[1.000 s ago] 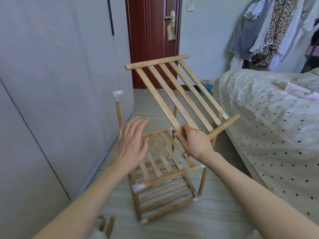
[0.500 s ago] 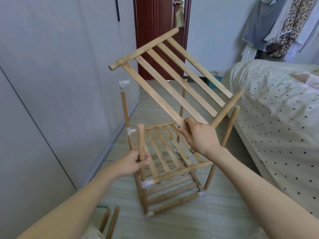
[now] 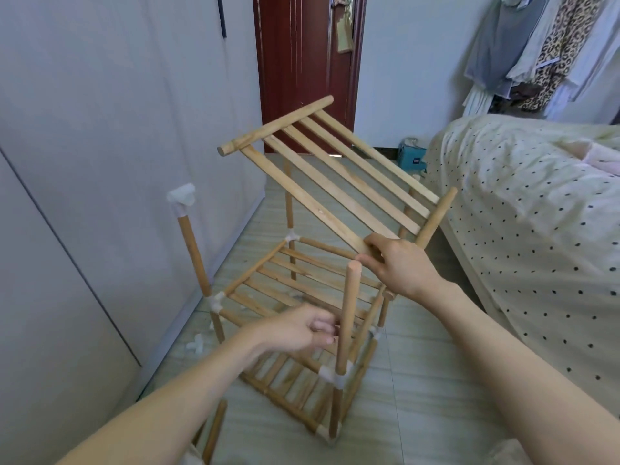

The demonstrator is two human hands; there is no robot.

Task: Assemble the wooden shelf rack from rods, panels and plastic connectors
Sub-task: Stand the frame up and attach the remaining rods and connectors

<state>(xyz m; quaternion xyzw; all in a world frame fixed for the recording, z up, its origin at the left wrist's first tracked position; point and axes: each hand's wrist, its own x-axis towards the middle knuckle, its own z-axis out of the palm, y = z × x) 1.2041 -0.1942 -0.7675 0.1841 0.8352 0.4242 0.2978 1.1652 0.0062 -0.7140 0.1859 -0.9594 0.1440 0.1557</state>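
A half-built wooden rack (image 3: 265,293) stands on the floor, two slatted shelves joined by white plastic connectors. My right hand (image 3: 399,266) grips the near end of a loose slatted panel (image 3: 335,176), held tilted above the rack. My left hand (image 3: 302,327) has its fingers curled beside the near upright rod (image 3: 347,317); blur hides whether they grip it. That rod stands in a white connector (image 3: 330,374). The left upright rod (image 3: 193,250) carries a white connector (image 3: 181,196) on top.
A loose white connector (image 3: 196,344) lies on the floor left of the rack. Spare rods (image 3: 214,431) lie near the bottom edge. A grey wardrobe (image 3: 84,162) runs along the left, a dotted bed (image 3: 523,229) along the right, a red door (image 3: 302,62) behind.
My left hand went from open above the rack down to the near upright rod. My right hand has lowered and swung the panel toward level over the rack. The camera moved closer.
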